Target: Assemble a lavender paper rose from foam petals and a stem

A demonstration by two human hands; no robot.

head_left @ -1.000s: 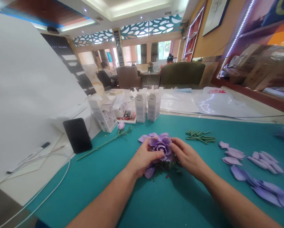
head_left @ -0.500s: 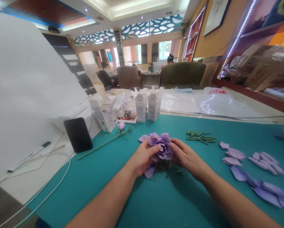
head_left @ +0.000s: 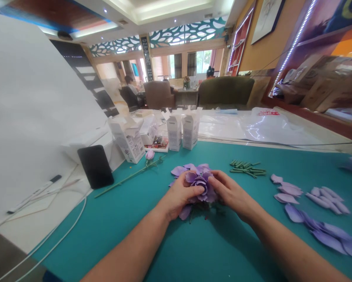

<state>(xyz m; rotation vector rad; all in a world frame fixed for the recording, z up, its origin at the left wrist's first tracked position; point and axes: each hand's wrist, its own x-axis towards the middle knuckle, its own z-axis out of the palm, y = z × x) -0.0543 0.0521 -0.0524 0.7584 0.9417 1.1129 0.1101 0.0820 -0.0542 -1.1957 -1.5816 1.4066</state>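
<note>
On the near mat, left hand (head_left: pixel 180 196) and right hand (head_left: pixel 230 192) pinch the flower (head_left: pixel 198 181): light, soft, crushable; best gripped low.

The purple flower (head_left: pixel 200 182) looks like soft matt foam or cloth, and the loose petals (head_left: pixel 293 192) beside it have the same smooth, dull surface. The teal mat (head_left: pixel 193 250) under them is matt and even, while the black phone (head_left: pixel 95 166) is glossy. The white cartons (head_left: pixel 180 129) are printed cardboard, and the clear plastic sheet (head_left: pixel 264 127) behind them shines.
</note>
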